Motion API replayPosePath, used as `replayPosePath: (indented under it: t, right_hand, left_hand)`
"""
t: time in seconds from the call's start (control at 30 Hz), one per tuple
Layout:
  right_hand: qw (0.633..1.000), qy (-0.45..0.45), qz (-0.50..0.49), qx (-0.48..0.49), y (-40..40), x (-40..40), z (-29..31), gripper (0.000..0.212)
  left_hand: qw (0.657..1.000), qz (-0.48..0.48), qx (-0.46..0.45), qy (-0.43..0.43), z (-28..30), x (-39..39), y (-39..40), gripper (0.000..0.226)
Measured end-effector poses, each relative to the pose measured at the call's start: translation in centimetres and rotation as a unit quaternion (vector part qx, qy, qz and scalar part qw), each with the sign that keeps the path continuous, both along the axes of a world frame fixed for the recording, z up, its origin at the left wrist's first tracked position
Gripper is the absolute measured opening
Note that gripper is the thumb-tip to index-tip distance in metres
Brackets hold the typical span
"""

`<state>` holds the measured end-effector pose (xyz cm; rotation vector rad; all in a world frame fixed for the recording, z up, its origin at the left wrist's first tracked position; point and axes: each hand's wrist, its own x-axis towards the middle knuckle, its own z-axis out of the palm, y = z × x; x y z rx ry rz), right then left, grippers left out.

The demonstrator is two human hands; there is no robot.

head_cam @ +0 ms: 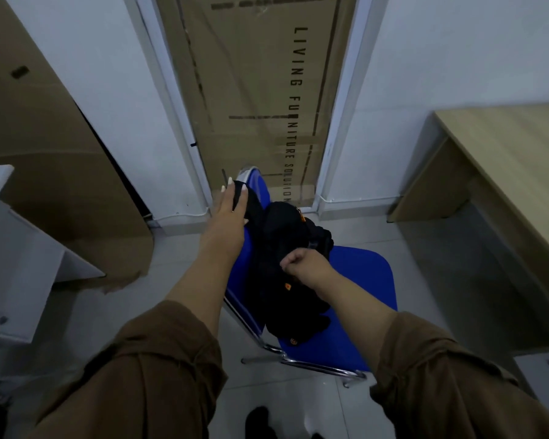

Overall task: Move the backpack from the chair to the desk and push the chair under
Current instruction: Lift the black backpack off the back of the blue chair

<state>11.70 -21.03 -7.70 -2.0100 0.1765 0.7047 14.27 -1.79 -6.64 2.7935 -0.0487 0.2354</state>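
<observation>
A black backpack (pixel 286 264) with small orange tags lies slumped on a blue chair (pixel 355 299) with a chrome frame, in the middle of the view. My left hand (pixel 232 207) reaches to the top of the chair's backrest, fingers around a black strap of the backpack there. My right hand (pixel 301 264) is closed in a fist on the backpack's fabric near its middle. The wooden desk (pixel 514 147) stands to the right, its top bare where visible, a gap of floor between it and the chair.
A tall cardboard box (pixel 257 90) printed with "LIVING FURNITURE SOLUTION" leans in the doorway behind the chair. Another large cardboard sheet (pixel 45 128) leans at the left wall. A white furniture piece (pixel 13 248) sits at the left. Grey tiled floor (pixel 178 280) surrounds the chair.
</observation>
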Motion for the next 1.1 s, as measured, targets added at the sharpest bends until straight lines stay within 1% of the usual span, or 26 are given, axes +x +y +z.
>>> replayPosePath:
  t: [0.07, 0.17, 0.2, 0.23, 0.27, 0.33, 0.4, 0.5, 0.57, 0.67, 0.77, 0.83, 0.9, 0.97, 1.03, 1.1]
  right_hand:
    - [0.999, 0.003, -0.049, 0.011, 1.0, 1.4, -0.8, 0.012]
    - [0.990, 0.051, -0.111, 0.064, 2.7, 3.1, -1.3, 0.040]
    - [0.987, 0.069, -0.122, 0.081, 3.3, 3.4, -1.2, 0.046]
    - [0.984, 0.081, -0.130, 0.090, 3.8, 3.8, -1.3, 0.048]
    - [0.983, 0.088, -0.133, 0.095, 4.3, 4.1, -1.1, 0.044]
    - [0.980, 0.089, -0.135, 0.112, 4.8, 4.3, -0.6, 0.026]
    - [0.979, 0.072, -0.142, 0.124, 4.9, 4.4, -0.1, 0.013]
    - [0.979, 0.026, -0.153, 0.134, 4.1, 4.5, 0.7, 0.013]
    - [0.978, 0.011, -0.149, 0.143, 3.3, 4.7, 1.7, 0.018]
    - [0.979, 0.002, -0.141, 0.150, 2.0, 5.6, 3.0, 0.018]
    - [0.977, 0.002, -0.145, 0.155, 1.4, 6.4, 4.1, 0.017]
    - [0.975, 0.004, -0.152, 0.160, 1.0, 6.7, 4.7, 0.018]
    - [0.973, 0.005, -0.158, 0.166, 0.7, 6.8, 5.3, 0.018]
    - [0.971, 0.006, -0.167, 0.173, 0.1, 6.7, 5.5, 0.017]
    - [0.969, 0.001, -0.176, 0.173, -0.6, 6.5, 5.8, 0.017]
    - [0.967, -0.006, -0.187, 0.171, -1.4, 6.3, 6.0, 0.018]
  left_hand:
    - [1.000, 0.004, -0.022, -0.007, 0.0, 0.0, 0.0, 0.066]
    - [0.999, 0.002, -0.044, -0.014, 0.0, 0.1, 0.0, 0.066]
    - [0.999, 0.002, -0.044, -0.016, 0.0, 0.1, 0.0, 0.066]
    - [0.999, 0.002, -0.045, -0.018, -0.1, 0.2, 0.0, 0.067]
    - [0.999, 0.002, -0.045, -0.020, -0.2, 0.3, 0.1, 0.068]
    - [0.998, -0.001, -0.055, -0.016, -0.1, 0.4, 0.3, 0.070]
    - [0.997, 0.002, -0.073, 0.005, 0.2, 0.6, 0.4, 0.069]
    - [0.996, 0.009, -0.084, 0.039, 1.3, 1.4, 0.4, 0.065]
    - [0.997, 0.004, -0.063, 0.043, 2.2, 2.7, 0.5, 0.062]
    - [0.996, -0.011, -0.041, 0.074, 3.2, 5.6, 0.4, 0.056]
    - [0.996, -0.042, 0.046, 0.070, 3.3, 8.2, 0.3, 0.059]
    - [0.990, -0.048, 0.109, 0.078, 3.1, 9.7, 0.1, 0.055]
    - [0.984, -0.048, 0.148, 0.086, 3.0, 10.8, -0.4, 0.052]
    - [0.978, -0.068, 0.182, 0.071, 2.6, 11.7, -1.0, 0.053]
    - [0.975, -0.095, 0.193, 0.056, 2.1, 12.3, -1.9, 0.055]
    - [0.977, -0.113, 0.177, 0.049, 1.4, 12.3, -2.9, 0.054]
